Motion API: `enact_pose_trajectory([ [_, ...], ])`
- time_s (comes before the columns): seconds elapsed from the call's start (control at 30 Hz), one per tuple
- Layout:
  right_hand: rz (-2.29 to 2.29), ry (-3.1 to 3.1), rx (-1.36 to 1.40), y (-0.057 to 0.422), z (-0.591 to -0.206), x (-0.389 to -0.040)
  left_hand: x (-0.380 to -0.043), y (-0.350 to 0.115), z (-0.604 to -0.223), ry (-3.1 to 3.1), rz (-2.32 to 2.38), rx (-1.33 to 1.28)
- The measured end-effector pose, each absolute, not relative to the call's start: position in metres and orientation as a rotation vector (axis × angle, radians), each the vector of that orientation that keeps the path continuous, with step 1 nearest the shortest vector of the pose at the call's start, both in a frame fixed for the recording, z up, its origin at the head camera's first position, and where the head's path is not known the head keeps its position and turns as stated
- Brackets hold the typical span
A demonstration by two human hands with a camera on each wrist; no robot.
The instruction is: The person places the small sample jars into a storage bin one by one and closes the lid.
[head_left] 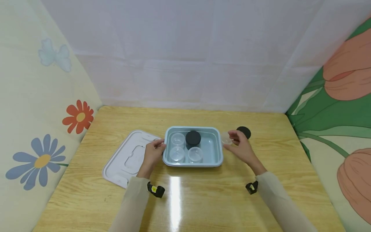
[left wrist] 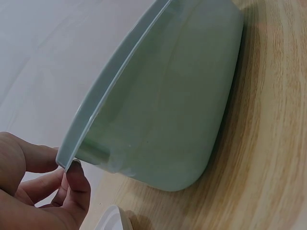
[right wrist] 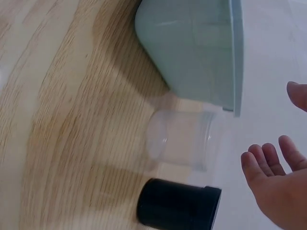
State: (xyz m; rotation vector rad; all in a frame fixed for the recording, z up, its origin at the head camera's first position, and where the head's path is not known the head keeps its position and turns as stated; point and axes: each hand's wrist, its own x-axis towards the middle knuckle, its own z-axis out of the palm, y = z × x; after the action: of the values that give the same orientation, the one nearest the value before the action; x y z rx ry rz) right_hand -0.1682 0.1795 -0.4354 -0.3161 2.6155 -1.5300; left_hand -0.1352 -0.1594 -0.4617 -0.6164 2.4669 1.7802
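Note:
A pale blue-green plastic bin (head_left: 192, 165) stands on the table. My left hand (head_left: 152, 154) pinches its left rim between thumb and fingers, as the left wrist view shows. Inside the bin are a black lidded jar (head_left: 193, 138) and three clear jars, one of them a front clear jar (head_left: 195, 155). To the right of the bin stands another clear jar (right wrist: 180, 139), upright on the table. My right hand (head_left: 242, 149) hovers above and beside that jar; in the right wrist view its fingers are spread and apart from it. A second black jar (right wrist: 177, 205) stands just beyond.
A white lid (head_left: 131, 158) with a moulded handle lies flat left of the bin, partly under my left hand. A white cloth hangs behind the wooden table (head_left: 203, 199). Flower-printed cloths hang at both sides.

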Motion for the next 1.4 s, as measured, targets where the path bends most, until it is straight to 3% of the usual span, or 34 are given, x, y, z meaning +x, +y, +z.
enact_pose_trajectory([
  [1.4,-1.506,2.698,-0.057,0.248,-0.456,-0.192,-0.132,-0.158,-0.459,2.478,1.774,-0.622],
])
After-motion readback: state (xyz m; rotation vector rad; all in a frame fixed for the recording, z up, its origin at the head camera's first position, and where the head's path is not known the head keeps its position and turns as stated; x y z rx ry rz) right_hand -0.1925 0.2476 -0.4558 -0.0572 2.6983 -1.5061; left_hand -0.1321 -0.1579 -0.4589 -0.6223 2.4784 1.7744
